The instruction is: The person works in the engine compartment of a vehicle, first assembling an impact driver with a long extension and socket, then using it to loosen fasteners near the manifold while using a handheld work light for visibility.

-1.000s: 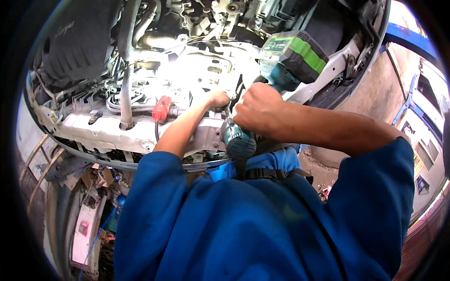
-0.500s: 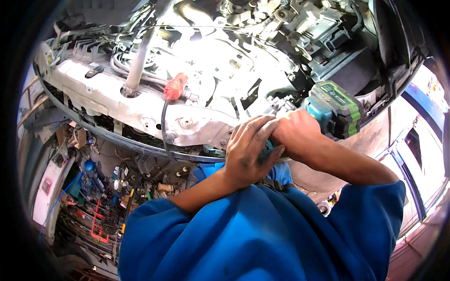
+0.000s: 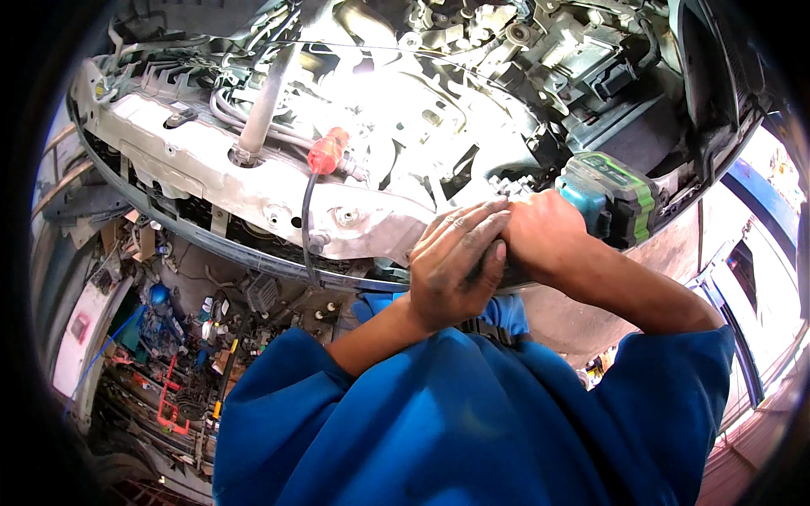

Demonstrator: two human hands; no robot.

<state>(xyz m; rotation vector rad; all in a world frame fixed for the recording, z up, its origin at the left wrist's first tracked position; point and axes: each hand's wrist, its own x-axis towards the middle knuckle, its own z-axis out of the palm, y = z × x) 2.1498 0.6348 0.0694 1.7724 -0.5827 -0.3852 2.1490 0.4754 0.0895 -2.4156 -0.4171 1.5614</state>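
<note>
My right hand (image 3: 544, 232) is closed around the handle of a cordless power tool (image 3: 584, 202). Its teal base and black-and-green battery pack stick out to the right of my fist. My left hand (image 3: 460, 257) is cupped against the tool's other end, fingers together and touching my right hand. Both hands hide the tool's head and whatever it meets. They are at the front edge of an open engine bay, over the pale metal front panel (image 3: 346, 218).
A red lamp-like piece (image 3: 327, 152) with a black cable hangs over the front panel. A grey tube (image 3: 263, 110) stands upright left of it. The engine bay beyond glares brightly. Tools and parts clutter the floor at lower left, including a red metal frame (image 3: 171, 401).
The view has shifted slightly. My left thumb has moved up and in beside the fingers, covering the teal part that showed beneath. The right hand keeps its grip.
</note>
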